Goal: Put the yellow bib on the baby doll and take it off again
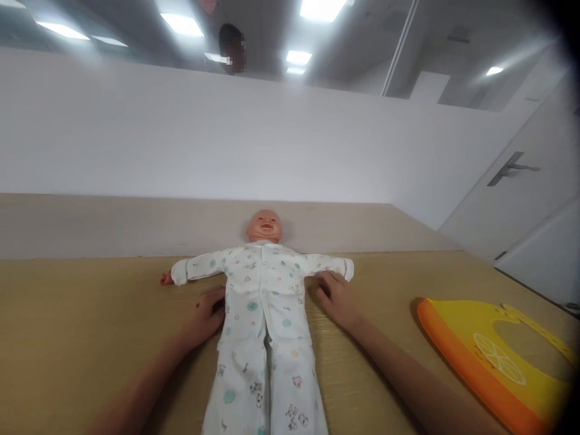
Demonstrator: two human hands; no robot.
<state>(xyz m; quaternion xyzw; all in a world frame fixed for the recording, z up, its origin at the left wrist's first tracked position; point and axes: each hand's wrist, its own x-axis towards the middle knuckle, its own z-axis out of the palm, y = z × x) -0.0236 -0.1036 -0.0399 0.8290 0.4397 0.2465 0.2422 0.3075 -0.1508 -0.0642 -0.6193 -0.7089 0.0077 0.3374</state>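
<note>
A baby doll [264, 226] lies on its back with both arms stretched out sideways. It wears a white printed jacket [276, 290] and matching trousers [244, 386]. Beside the jacket's left edge rests my left hand [206, 314], thumb apart from the fingers, fingertips partly hidden at the doll's side. On the other side, my right hand [338, 296] lies under the doll's outstretched sleeve [326, 264], its fingers touching the sleeve's lower edge and its thumb apart. Neither hand visibly grasps anything.
A yellow bib [471, 329] with an orange edge and a citrus print lies at the right of the wooden tabletop [90, 338]. Behind stands a white wall [194, 139] with glass above, where a person's head shows. A door handle [510, 169] is at the right.
</note>
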